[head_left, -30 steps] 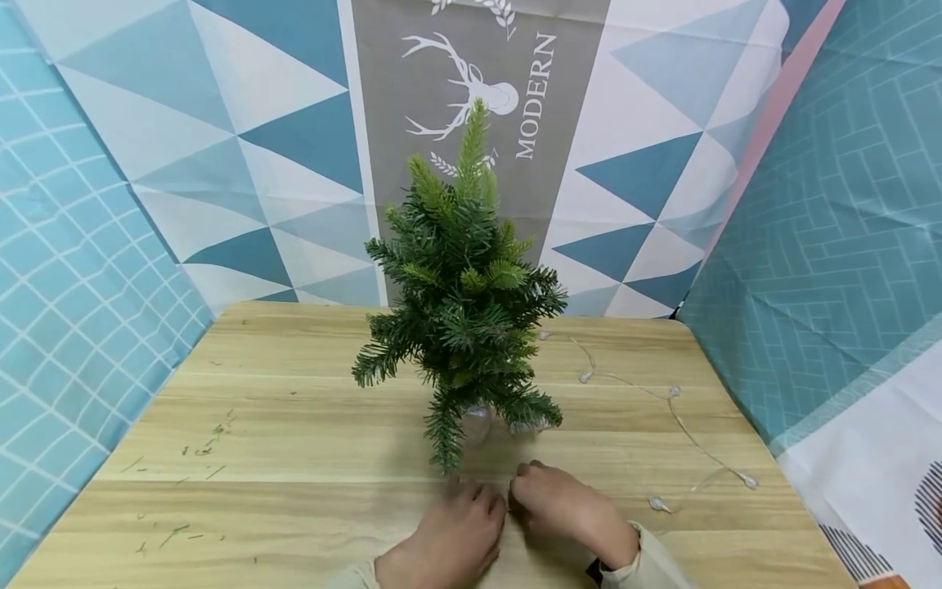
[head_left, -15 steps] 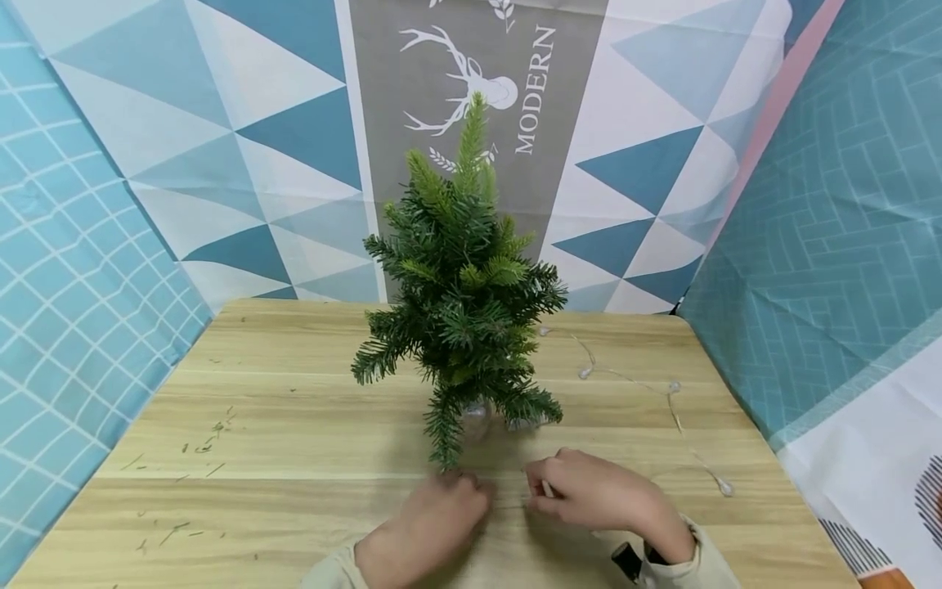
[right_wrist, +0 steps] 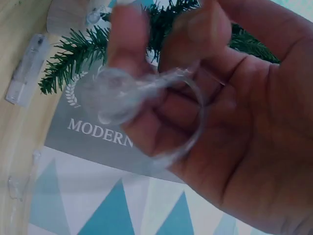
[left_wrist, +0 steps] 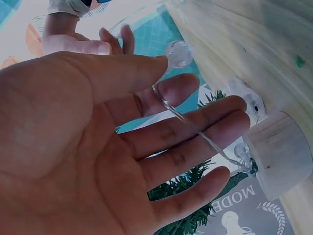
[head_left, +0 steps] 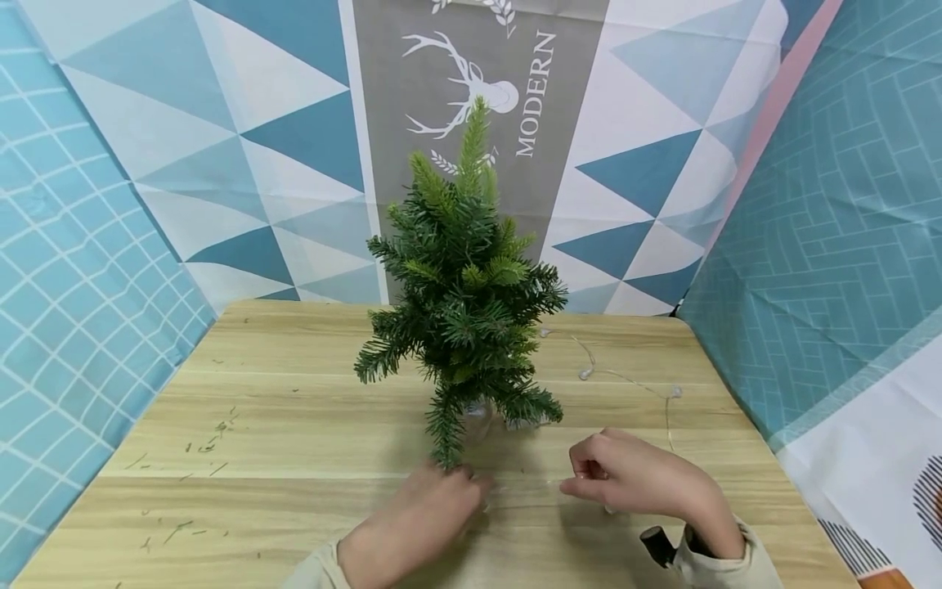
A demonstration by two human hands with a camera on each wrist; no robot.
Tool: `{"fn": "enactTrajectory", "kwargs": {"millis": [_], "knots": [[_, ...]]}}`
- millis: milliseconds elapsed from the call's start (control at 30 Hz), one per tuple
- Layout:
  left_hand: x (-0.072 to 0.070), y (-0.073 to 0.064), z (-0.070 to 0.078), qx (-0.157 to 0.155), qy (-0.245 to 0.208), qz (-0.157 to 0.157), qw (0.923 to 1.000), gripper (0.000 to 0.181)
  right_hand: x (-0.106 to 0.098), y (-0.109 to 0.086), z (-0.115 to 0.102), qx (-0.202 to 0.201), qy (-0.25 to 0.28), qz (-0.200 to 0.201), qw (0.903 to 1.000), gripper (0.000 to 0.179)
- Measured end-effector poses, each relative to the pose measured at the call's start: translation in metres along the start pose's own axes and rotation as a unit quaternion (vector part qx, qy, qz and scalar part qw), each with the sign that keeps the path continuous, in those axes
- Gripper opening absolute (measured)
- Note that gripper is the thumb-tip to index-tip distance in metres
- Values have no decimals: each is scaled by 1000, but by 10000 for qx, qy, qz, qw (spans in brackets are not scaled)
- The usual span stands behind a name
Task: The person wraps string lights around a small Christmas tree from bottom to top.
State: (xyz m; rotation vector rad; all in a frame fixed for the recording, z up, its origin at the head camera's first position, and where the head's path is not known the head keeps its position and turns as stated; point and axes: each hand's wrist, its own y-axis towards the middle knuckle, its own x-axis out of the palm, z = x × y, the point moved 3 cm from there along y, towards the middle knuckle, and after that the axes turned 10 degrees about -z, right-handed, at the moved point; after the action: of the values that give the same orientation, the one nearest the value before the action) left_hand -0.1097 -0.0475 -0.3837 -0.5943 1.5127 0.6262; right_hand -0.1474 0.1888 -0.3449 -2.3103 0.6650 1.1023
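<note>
A small artificial Christmas tree [head_left: 464, 303] stands upright mid-table on a round, pale wooden base [left_wrist: 281, 154]. In front of it, my left hand [head_left: 419, 519] pinches the clear wire of a string of lights [left_wrist: 200, 132] between thumb and index finger, the other fingers extended. One clear round bulb [left_wrist: 179, 53] shows just past the thumb tip. Farther right, my right hand [head_left: 640, 483] pinches another stretch of the string, which loops across the palm; a blurred bulb [right_wrist: 110, 95] sticks out by the fingertips. Between the hands the thin wire is barely visible.
More of the light string [head_left: 625, 378] trails over the right side of the wooden table [head_left: 280, 442]. A clear battery box [right_wrist: 27, 68] lies beside the tree base. Loose green needles [head_left: 209, 442] are scattered at the left. Patterned cloths hang behind and at both sides.
My right hand has moved right and slightly away, widening the gap from the left hand, and the string at the right has been drawn in. My left hand has shifted slightly left.
</note>
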Motion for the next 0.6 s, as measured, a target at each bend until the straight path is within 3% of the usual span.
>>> {"fn": "enactTrajectory", "kwargs": {"millis": [100, 233, 367, 500, 567, 600], "knots": [[0, 1, 2, -10, 440, 432, 9981, 43, -1, 2, -4, -446, 71, 237, 9987, 40], [4, 8, 9, 347, 160, 779, 9962, 59, 3, 6, -16, -1355, -3, 394, 9900, 27], [5, 14, 18, 1056, -882, 851, 9868, 52, 6, 5, -29, -1831, -119, 645, 9809, 19], [-6, 12, 20, 1478, -1748, 1210, 9659, 22, 5, 1, -40, -1828, 31, 1015, 9779, 18], [-15, 9, 19, 1518, -1868, 1337, 9613, 11, 4, -1, -43, -1739, 40, 1181, 9776, 16], [-19, 7, 20, 1493, -1725, 1395, 9636, 11, 4, -2, -44, -1699, 6, 1264, 9773, 16]]}}
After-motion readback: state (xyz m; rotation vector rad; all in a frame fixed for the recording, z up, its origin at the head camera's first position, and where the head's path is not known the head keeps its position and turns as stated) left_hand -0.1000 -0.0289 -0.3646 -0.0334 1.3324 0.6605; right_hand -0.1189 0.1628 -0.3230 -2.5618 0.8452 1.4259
